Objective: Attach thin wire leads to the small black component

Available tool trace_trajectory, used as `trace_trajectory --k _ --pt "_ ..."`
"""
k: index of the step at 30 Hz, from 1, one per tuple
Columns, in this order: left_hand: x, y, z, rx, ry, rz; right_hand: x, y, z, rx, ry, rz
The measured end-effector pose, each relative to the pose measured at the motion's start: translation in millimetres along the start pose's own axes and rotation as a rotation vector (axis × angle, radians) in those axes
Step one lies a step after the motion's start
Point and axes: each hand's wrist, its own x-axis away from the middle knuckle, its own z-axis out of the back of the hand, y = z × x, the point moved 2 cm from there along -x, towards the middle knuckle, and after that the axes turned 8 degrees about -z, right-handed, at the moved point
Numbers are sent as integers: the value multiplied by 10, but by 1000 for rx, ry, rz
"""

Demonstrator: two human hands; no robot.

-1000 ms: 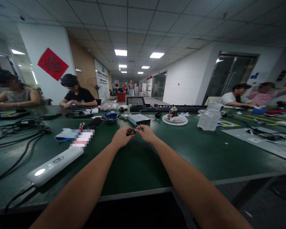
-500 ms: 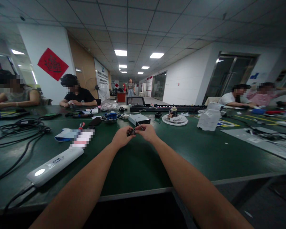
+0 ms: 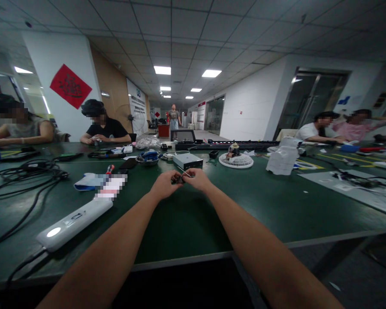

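Note:
My left hand (image 3: pixel 162 185) and my right hand (image 3: pixel 198 179) meet above the green workbench (image 3: pixel 186 227), a little past its front edge. My left fingers pinch a small dark part (image 3: pixel 177 180), which is too small to identify. A thin metal rod (image 3: pixel 184 172) rises up and left from my right fingertips, passing just above that part. Both sets of fingers hide much of the two pieces, and I cannot tell whether they are joined.
A white power strip (image 3: pixel 73 219) lies front left, beside black cables (image 3: pixel 25 180). Ahead stand a grey box (image 3: pixel 187 161), a metal bowl (image 3: pixel 147 159) and a white desk fan (image 3: pixel 236 160). Seated people (image 3: pixel 105 128) work along the far side.
My hands have drawn slightly closer, and the metal rod now lies at a lower angle. The person standing far down the corridor appears nearer.

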Motion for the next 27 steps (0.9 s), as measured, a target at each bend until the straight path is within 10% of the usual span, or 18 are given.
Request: trace_trajectory --k 14,22,27 --pt "13 -55 -35 42 -29 3 54 73 6 -174 -366 -140" --pt "14 -43 1 -3 -90 -2 52 44 -6 67 -222 5" --pt "22 -68 2 -3 -94 -36 25 87 -42 -74 -230 -139"
